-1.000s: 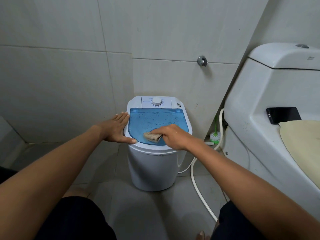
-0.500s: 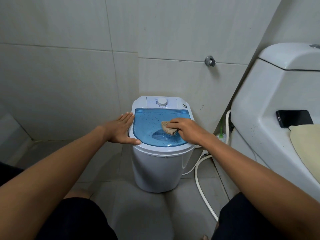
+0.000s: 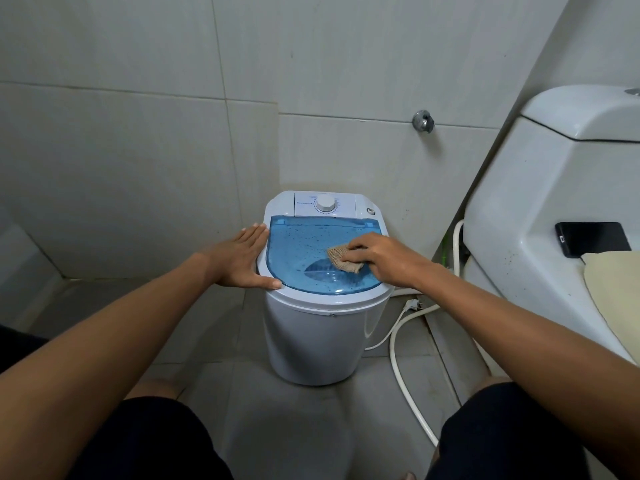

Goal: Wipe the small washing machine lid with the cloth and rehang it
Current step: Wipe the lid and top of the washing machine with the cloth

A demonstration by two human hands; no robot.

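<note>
A small white washing machine [image 3: 322, 337] stands on the floor against the tiled wall. Its blue see-through lid [image 3: 298, 244] is speckled with dark spots. My right hand [image 3: 382, 259] holds a folded tan cloth [image 3: 341, 260] down on the right half of the lid, fingers curled over it and the thumb at its near edge. Flat and with straight fingers, my left hand [image 3: 242, 261] rests on the machine's left rim, its thumb along the front edge. A white dial [image 3: 325, 204] sits behind the lid.
A white toilet [image 3: 540, 209] fills the right side, with a black phone [image 3: 593, 239] and a cream cover [image 3: 620, 296] on it. A white hose [image 3: 403, 368] and a plug [image 3: 412, 304] lie on the floor between toilet and machine. A metal valve [image 3: 423, 121] sticks out of the wall.
My right hand has slid the cloth from the lid's front middle toward its right and back. My left hand has stayed on the left rim.
</note>
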